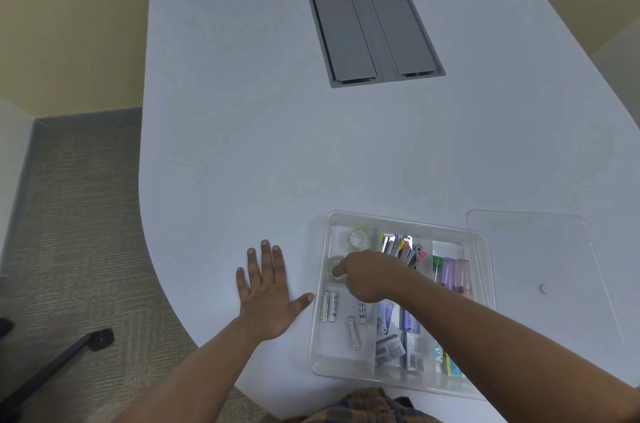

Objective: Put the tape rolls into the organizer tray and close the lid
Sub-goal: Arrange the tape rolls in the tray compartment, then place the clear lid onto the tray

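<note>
A clear plastic organizer tray (483,242) stands on the white table near its front edge. Two clear tape rolls lie in its far-left compartment: one (357,238) at the back, the other (333,266) just in front of it. My right hand (369,279) reaches into that compartment with its fingertips pinched on the nearer roll. My left hand (266,294) lies flat on the table to the left of the tray, fingers spread, thumb close to the tray's wall. The clear lid (530,249) lies flat on the table to the right of the tray.
Other tray compartments hold several batteries (329,305), clips and tabs (401,247), pastel highlighters (450,272) and small packets (398,346). A grey cable hatch (374,31) sits in the table's far middle. The curved table edge runs left; a chair base (69,353) stands on the carpet.
</note>
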A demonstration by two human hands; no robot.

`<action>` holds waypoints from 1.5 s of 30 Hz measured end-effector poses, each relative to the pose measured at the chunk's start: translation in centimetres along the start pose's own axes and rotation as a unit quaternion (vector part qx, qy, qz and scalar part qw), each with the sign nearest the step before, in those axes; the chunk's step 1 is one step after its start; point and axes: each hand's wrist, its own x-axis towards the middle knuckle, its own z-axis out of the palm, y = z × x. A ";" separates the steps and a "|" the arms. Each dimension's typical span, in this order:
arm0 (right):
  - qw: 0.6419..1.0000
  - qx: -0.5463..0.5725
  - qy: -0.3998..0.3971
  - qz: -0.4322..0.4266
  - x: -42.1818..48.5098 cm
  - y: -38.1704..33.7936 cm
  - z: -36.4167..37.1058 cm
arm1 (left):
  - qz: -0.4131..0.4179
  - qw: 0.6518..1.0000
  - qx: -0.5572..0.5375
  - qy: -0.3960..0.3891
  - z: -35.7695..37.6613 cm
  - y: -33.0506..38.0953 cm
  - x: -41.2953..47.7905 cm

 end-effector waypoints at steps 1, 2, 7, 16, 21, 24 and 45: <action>1.000 0.010 0.010 0.005 0.0 0.1 0.0 | 0.000 1.000 0.000 0.000 0.0 0.0 0.0; 0.999 0.027 0.032 0.013 0.0 0.2 0.0 | 0.000 1.000 0.000 0.000 0.0 0.0 0.0; 0.967 0.101 0.217 0.092 -0.2 1.2 -0.4 | 0.004 1.000 0.002 -0.002 0.0 0.0 -0.1; 0.989 0.096 0.052 0.101 0.0 1.6 -0.3 | 0.003 1.000 -0.004 -0.004 0.1 -0.1 0.1; 0.988 0.102 0.074 0.094 -0.2 1.6 0.5 | 0.006 1.000 -0.009 0.002 0.3 -0.2 0.2; 0.982 0.086 0.148 0.076 -0.6 1.6 1.2 | 0.007 1.000 -0.010 0.014 0.5 -0.4 0.4; 0.785 0.254 0.511 0.242 -14.7 15.2 14.0 | 0.138 0.909 -0.263 0.293 -3.7 8.8 -4.9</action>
